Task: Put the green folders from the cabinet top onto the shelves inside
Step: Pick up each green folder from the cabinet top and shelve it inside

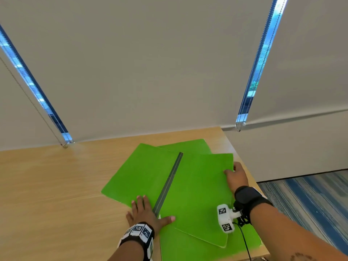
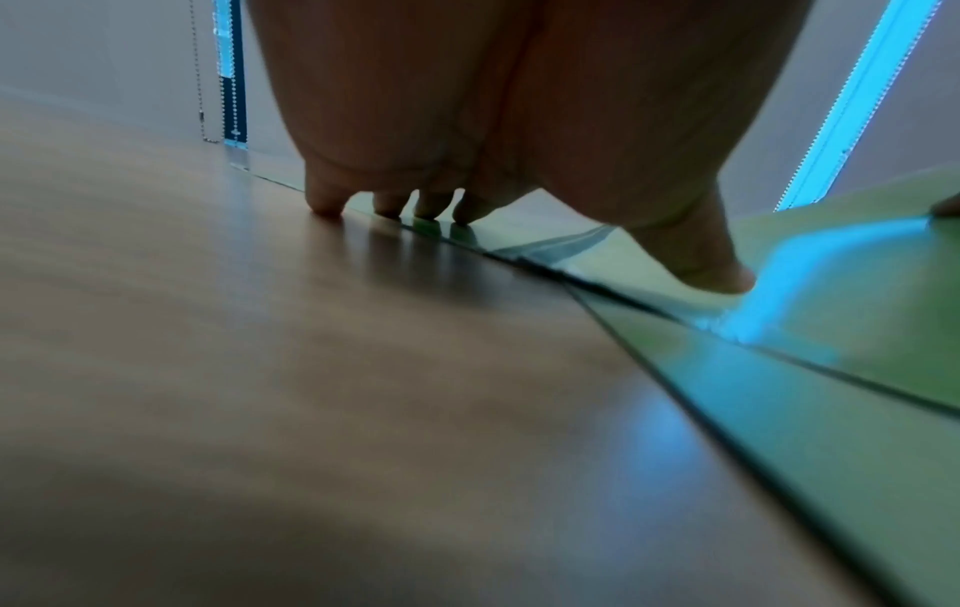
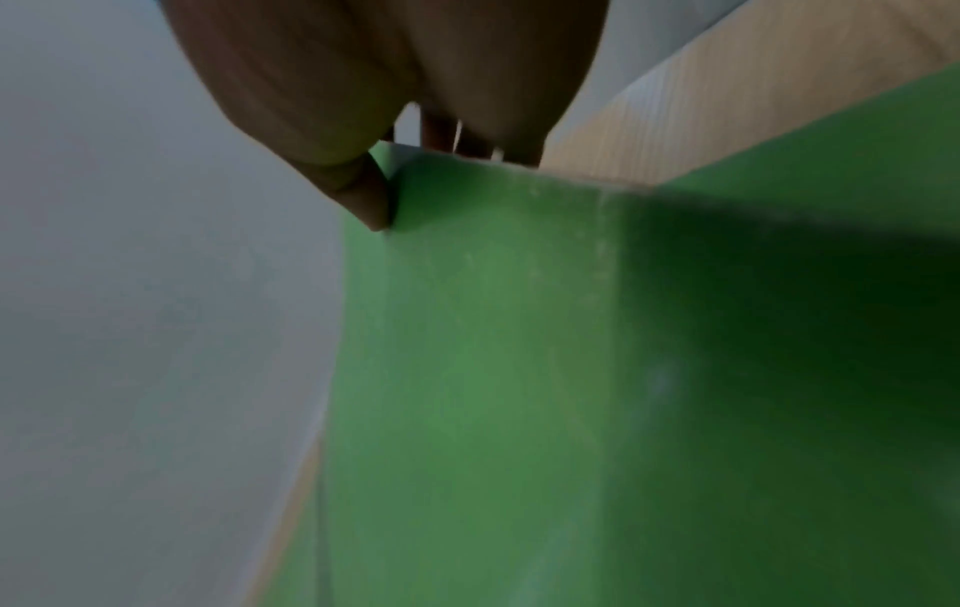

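Several green folders (image 1: pixel 143 176) lie overlapped on the wooden cabinet top (image 1: pixel 56 185), one with a dark spine (image 1: pixel 169 183). My left hand (image 1: pixel 145 211) lies flat with spread fingers, pressing the near corner of that folder; in the left wrist view its fingertips (image 2: pixel 431 209) touch the surface and the thumb rests on green. My right hand (image 1: pixel 237 174) grips the far right edge of the topmost folder (image 1: pixel 203 194), thumb on top and fingers under the edge; the right wrist view shows the thumb (image 3: pixel 368 201) pinching the green folder (image 3: pixel 493 349), which is lifted at that side.
A beige roller blind (image 1: pixel 150 63) hangs behind the cabinet, with bead chains (image 1: pixel 28 97) at the gaps. The cabinet's right edge (image 1: pixel 250 178) drops to a blue striped carpet (image 1: pixel 310 200). Bare wood stretches to the left of the folders.
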Demonstrator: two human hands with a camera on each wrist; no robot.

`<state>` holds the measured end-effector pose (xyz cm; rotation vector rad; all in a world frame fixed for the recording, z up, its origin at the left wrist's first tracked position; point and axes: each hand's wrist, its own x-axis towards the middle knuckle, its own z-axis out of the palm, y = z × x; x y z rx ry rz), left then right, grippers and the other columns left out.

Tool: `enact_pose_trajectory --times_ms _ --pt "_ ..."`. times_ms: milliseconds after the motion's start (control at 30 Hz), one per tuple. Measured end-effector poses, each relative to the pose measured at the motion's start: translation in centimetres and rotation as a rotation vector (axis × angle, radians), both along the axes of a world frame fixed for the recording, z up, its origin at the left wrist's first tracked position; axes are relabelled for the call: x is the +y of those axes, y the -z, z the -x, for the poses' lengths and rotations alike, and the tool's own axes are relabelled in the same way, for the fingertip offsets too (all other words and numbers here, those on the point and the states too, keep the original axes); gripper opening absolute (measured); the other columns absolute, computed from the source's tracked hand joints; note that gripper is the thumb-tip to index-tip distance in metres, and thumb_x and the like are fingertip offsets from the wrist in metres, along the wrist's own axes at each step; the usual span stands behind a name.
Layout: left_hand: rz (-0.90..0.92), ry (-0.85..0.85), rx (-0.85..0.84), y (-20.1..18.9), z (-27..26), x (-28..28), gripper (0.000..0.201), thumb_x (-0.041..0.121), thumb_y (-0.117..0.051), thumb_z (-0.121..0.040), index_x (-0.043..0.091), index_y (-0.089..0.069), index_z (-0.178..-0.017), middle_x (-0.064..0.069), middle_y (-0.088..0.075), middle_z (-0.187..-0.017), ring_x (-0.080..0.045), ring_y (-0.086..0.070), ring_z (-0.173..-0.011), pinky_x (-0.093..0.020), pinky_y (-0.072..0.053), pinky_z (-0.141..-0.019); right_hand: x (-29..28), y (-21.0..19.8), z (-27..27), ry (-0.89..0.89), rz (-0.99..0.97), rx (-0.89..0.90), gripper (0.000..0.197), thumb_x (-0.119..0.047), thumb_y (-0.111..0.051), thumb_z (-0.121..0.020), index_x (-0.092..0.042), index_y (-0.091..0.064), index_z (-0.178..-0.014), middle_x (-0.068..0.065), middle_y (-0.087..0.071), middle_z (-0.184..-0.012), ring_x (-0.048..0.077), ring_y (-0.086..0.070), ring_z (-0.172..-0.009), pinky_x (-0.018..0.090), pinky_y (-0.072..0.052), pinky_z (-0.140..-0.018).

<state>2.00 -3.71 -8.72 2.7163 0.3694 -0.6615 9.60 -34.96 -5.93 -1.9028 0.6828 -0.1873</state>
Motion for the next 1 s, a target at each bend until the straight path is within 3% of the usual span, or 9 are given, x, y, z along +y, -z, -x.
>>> enact_pose_trajectory --times_ms 133,233,333,467,600,667,767,900,1000 --pt "0.118 -0.17 0.01 -2.7 -1.0 0.8 0.149 0.104 -0.026 -0.034 0.019 0.004 -0.153 -0.007 0.005 -0.162 -0.03 -0.001 -0.148 -0.06 -0.009 -0.116 1.0 -3.1 0.5 -0.066 -0.606 -0.128 0.013 0.002 -0.047 -0.087 -0.008 -0.052 -0.096 0.019 -0.062 -0.095 0.032 -0.061 -0.078 0.045 -0.054 -0.068" --pt "0.268 -0.263 -0.101 -4.8 -2.1 2.5 0.149 0.106 -0.02 -0.033 0.018 -0.009 -0.153 -0.007 -0.007 -0.161 -0.028 -0.011 -0.148 -0.057 -0.01 -0.117 1.5 -4.0 1.5 -0.131 -0.892 -0.142 0.033 -0.003 -0.052 -0.077 -0.007 -0.054 -0.11 0.028 -0.058 -0.111 0.041 -0.058 -0.097 0.066 -0.045 -0.089" --pt "0.557 -0.284 -0.178 -7.5 -1.9 3.8 0.138 0.105 -0.024 -0.039 0.025 -0.015 -0.152 -0.003 -0.015 -0.161 -0.027 -0.022 -0.145 -0.053 -0.016 -0.118 2.1 -4.5 3.1 -0.146 -1.008 -0.101 0.039 -0.007 -0.046 -0.081 -0.011 -0.056 -0.118 0.027 -0.059 -0.116 0.043 -0.058 -0.1 0.074 -0.036 -0.093" --pt "0.931 -0.378 -0.154 -10.2 -0.2 4.3 0.13 0.102 -0.038 -0.038 0.03 -0.034 -0.146 -0.004 -0.037 -0.152 -0.028 -0.039 -0.137 -0.051 -0.026 -0.115 3.5 -5.0 4.9 -0.15 -1.03 -0.101 0.036 -0.009 -0.042 -0.086 -0.011 -0.056 -0.118 0.027 -0.06 -0.121 0.046 -0.057 -0.105 0.075 -0.036 -0.092" --pt "1.239 -0.407 0.04 -12.5 2.2 4.4 0.088 0.08 -0.064 -0.055 0.017 -0.069 -0.116 -0.019 -0.07 -0.111 -0.034 -0.07 -0.092 -0.05 -0.052 -0.091 6.0 -5.7 6.0 -0.113 -0.962 -0.119 0.034 -0.006 -0.044 -0.083 -0.011 -0.055 -0.115 0.03 -0.057 -0.12 0.044 -0.057 -0.102 0.074 -0.037 -0.091" --pt "1.274 -0.316 0.059 -13.6 3.5 4.6 0.062 0.055 -0.075 -0.067 0.011 -0.07 -0.111 -0.019 -0.072 -0.103 -0.029 -0.072 -0.081 -0.043 -0.054 -0.085 7.3 -5.8 6.3 -0.097 -0.912 -0.14 0.03 -0.004 -0.046 -0.083 -0.012 -0.056 -0.11 0.029 -0.057 -0.118 0.043 -0.058 -0.102 0.07 -0.039 -0.092" --pt "1.163 -0.202 -0.038 -14.6 4.5 5.3 0.056 0.016 -0.074 -0.062 -0.003 -0.064 -0.114 -0.02 -0.073 -0.095 -0.028 -0.07 -0.073 -0.043 -0.053 -0.082 8.9 -5.8 6.2 -0.114 -0.855 -0.165 0.038 -0.011 -0.057 -0.08 -0.02 -0.054 -0.116 0.023 -0.055 -0.129 0.041 -0.056 -0.113 0.063 -0.041 -0.097" --pt "1.165 -0.269 -0.119 -15.1 6.1 8.0 0.05 0.008 -0.073 -0.06 -0.004 -0.065 -0.108 -0.026 -0.071 -0.098 -0.032 -0.07 -0.077 -0.054 -0.052 -0.087 12.1 -7.6 7.7 -0.263 -0.652 -0.138 0.053 -0.03 -0.056 -0.094 -0.014 -0.035 -0.14 0.004 -0.051 -0.127 0.019 -0.049 -0.104 0.04 -0.043 -0.091" --pt "1.251 -0.333 -0.14 -15.0 7.5 9.6 0.042 0.01 -0.075 -0.071 -0.002 -0.066 -0.11 -0.027 -0.07 -0.104 -0.034 -0.07 -0.087 -0.055 -0.052 -0.089 13.7 -6.3 8.5 -0.417 -0.645 -0.042 0.077 -0.05 -0.067 -0.082 -0.02 -0.031 -0.144 -0.006 -0.038 -0.144 0.016 -0.035 -0.131 0.048 -0.03 -0.112"
